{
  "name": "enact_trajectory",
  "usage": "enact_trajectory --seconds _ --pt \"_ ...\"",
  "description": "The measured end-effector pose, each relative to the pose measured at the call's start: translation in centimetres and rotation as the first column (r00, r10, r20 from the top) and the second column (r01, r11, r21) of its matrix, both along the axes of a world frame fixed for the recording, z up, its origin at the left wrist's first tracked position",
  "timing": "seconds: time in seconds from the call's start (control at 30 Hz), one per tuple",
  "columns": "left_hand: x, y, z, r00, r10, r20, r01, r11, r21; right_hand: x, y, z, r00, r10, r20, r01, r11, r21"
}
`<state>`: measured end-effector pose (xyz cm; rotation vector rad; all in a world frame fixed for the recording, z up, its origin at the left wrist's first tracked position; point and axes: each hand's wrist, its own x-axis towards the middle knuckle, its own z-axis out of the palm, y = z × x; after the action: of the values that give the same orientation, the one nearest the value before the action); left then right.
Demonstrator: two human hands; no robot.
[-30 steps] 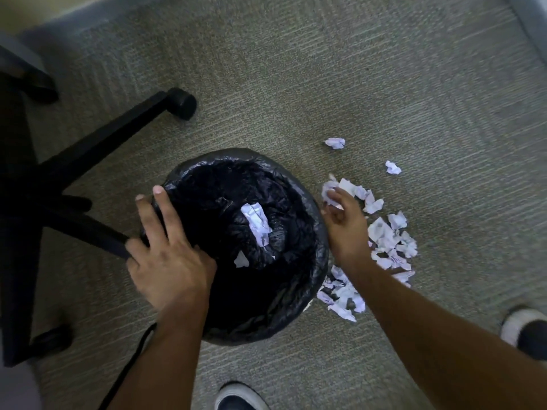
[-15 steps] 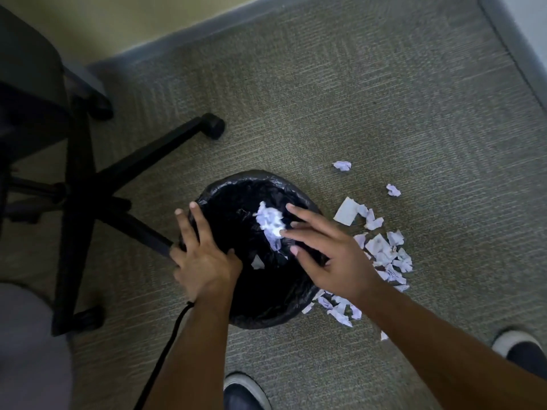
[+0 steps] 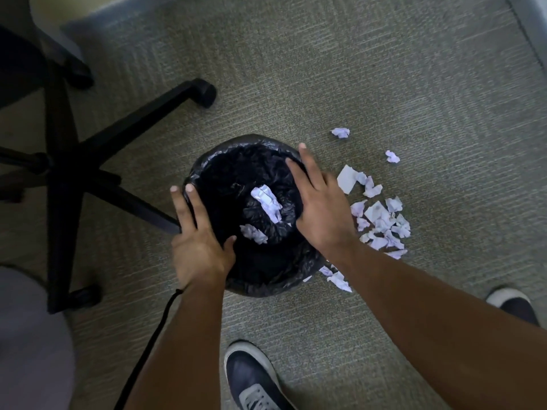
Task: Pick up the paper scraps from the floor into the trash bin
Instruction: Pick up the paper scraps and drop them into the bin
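Pale crumpled paper scraps (image 3: 381, 220) beside trash bin (image 3: 251, 288); left grip (image 3: 198, 247) grasping rim, right grip (image 3: 322, 214) released.

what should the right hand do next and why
Probably swing the right hand back to the scrap pile beside the bin and pinch up more. It is over the bin's right rim, fingers straight, holding nothing, while many scraps lie on the carpet; the left hand holds the rim.
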<state>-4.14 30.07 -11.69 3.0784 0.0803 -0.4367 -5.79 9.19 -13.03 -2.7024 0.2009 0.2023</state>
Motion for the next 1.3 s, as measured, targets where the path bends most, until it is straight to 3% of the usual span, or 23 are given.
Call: enact_trajectory --seconds 0.13,0.2,0.37,0.5,0.6,0.7,0.83,0.93,1.03,1.2,1.3 --pt "0.3 -1.5 -0.2 0.995 0.073 -0.061 -0.055 0.964 0.261 0.0 0.2 -0.2 1.000 -0.006 -0.021 0.004 0.998 -0.069" --pt "0.6 -2.9 -0.5 0.986 0.152 -0.075 -0.121 0.942 0.315 0.0 0.3 -0.3 1.000 -0.014 -0.009 0.013 0.997 -0.080" --pt "1.7 -5.7 -0.7 0.949 0.301 -0.099 -0.276 0.938 0.208 0.0 0.5 -0.8 1.000 -0.023 0.015 0.024 0.995 -0.095" --pt "1.9 -6.0 -0.6 0.950 0.287 -0.118 -0.268 0.951 0.155 -0.1 0.4 -0.9 1.000 -0.013 0.018 0.015 0.995 -0.097" --pt "0.8 -5.3 -0.4 0.979 0.195 -0.056 -0.187 0.974 0.124 -0.1 0.3 -0.9 0.999 -0.016 0.029 0.019 0.996 -0.089" --pt "-1.3 -5.8 0.1 0.992 0.114 0.056 -0.114 0.993 -0.011 -0.1 0.2 -0.9 0.999 -0.020 0.025 0.022 0.997 -0.080" --pt "-4.2 -7.7 0.1 0.995 -0.101 0.000 0.099 0.972 -0.211 -0.1 0.2 -1.1 0.999 -0.023 0.034 0.026 0.997 -0.072" --pt "-5.1 -7.0 -0.4 0.951 -0.303 -0.056 0.263 0.894 -0.363 -0.1 0.0 -1.2 0.998 -0.035 0.060 0.039 0.997 -0.064" --pt "-5.6 -6.2 -0.3 0.867 -0.482 -0.123 0.429 0.850 -0.307 -0.2 -0.1 -1.1 0.997 -0.036 0.075 0.038 0.999 -0.031" --pt "-5.9 -6.6 -0.6 0.800 -0.580 -0.153 0.545 0.810 -0.217 -0.5 -0.7 -1.0 0.988 -0.021 0.153 0.013 0.999 0.052" --pt "-6.0 -6.6 -0.8 0.771 -0.620 -0.148 0.589 0.782 -0.205 -0.9 -1.6 -1.0 0.954 -0.147 0.260 0.059 0.946 0.320"
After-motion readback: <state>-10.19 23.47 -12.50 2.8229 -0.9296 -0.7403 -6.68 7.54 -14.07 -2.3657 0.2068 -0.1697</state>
